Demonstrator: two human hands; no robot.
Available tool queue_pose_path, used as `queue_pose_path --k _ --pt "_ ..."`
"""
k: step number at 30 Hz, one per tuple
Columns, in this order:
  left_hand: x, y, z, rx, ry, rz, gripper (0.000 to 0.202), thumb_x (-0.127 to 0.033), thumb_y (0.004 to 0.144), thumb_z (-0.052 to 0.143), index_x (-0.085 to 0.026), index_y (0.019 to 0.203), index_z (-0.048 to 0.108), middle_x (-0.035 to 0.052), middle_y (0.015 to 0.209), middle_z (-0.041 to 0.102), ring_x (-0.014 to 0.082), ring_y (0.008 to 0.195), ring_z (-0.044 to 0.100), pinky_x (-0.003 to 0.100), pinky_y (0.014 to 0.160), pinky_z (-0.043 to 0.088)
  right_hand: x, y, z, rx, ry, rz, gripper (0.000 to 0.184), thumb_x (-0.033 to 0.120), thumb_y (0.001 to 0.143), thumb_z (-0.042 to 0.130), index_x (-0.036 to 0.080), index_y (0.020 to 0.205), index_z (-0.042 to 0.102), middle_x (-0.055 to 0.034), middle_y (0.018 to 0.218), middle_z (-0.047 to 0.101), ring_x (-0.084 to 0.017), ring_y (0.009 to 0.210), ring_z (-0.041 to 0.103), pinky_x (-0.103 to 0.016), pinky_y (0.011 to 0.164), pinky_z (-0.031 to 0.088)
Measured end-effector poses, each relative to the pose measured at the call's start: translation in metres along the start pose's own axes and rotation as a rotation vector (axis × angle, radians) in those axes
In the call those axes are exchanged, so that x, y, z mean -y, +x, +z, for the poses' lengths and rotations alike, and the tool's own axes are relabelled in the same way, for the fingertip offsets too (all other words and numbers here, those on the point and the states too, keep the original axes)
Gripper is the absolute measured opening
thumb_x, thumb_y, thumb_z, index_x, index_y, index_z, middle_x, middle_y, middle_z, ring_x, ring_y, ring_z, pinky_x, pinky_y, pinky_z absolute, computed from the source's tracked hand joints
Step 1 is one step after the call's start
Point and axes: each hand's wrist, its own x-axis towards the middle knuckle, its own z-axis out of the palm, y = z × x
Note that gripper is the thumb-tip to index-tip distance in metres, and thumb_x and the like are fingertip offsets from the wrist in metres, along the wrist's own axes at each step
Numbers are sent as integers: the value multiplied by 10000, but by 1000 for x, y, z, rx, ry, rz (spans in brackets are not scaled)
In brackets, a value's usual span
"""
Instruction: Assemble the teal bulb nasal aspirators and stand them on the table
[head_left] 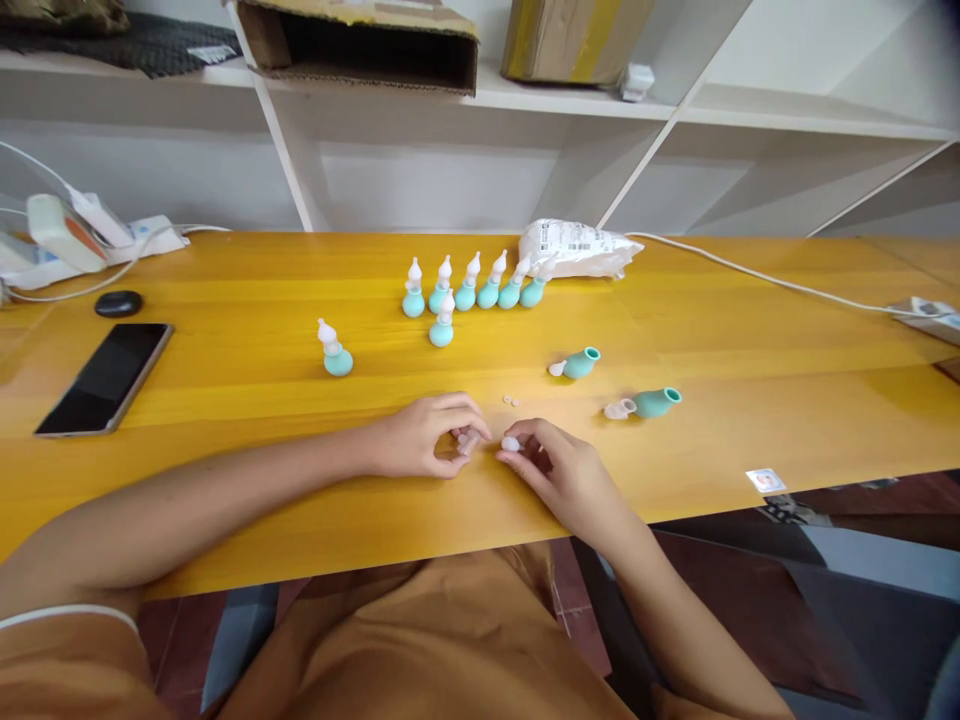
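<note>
My left hand [431,437] is closed around a small clear plastic piece [469,441] just above the table. Close by on its right, my right hand [559,465] pinches a small whitish rounded piece [511,444]. Two tiny rings [511,401] lie on the wood beyond the fingertips. To the right, a teal bulb [655,402] rests on its side beside a pale pink tip [619,409]. Farther back is another teal bulb [581,363] with a pale tip [556,369]. A teal bulb with its pale nozzle fitted [337,357] stands left of my hands.
Several teal bulbs with pale nozzles [466,295] stand in a row at the back, with one [442,328] in front. Behind them lies a white plastic package [574,250]. A phone [105,380], a black case [118,304] and a power strip [161,237] are at left.
</note>
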Motion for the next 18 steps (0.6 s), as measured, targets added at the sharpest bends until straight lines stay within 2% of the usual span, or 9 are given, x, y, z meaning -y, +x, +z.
queue_pose_path --k 4,9,14,18 --pt "-1 1 -2 -9 -42 -31 280 -124 925 728 -191 1195 767 89 1176 717 153 928 712 290 896 607 -4 0 8 -20 42 -33 267 507 1093 718 241 1097 714 -48 891 805 -192 706 745 -320 675 633" --pt "1 1 -5 7 -151 -110 154 -255 969 832 -201 1114 828 71 1168 668 137 908 712 289 883 624 -8 1 9 -60 55 -116 282 511 1053 776 235 1009 735 -32 848 804 -165 622 711 -288 594 597" --pt "5 0 -6 -5 -162 -141 211 -270 922 911 -204 1107 837 70 1200 689 133 886 708 299 878 630 -10 4 8 -37 87 -209 166 408 1062 786 243 1074 774 -51 932 824 -185 735 780 -300 669 639" --pt "5 0 -4 1 -118 -133 116 -248 991 817 -182 1086 815 89 1241 716 118 855 702 286 863 622 -8 4 7 -3 120 -254 105 298 1081 763 257 1174 788 -49 970 824 -186 790 804 -301 706 655"
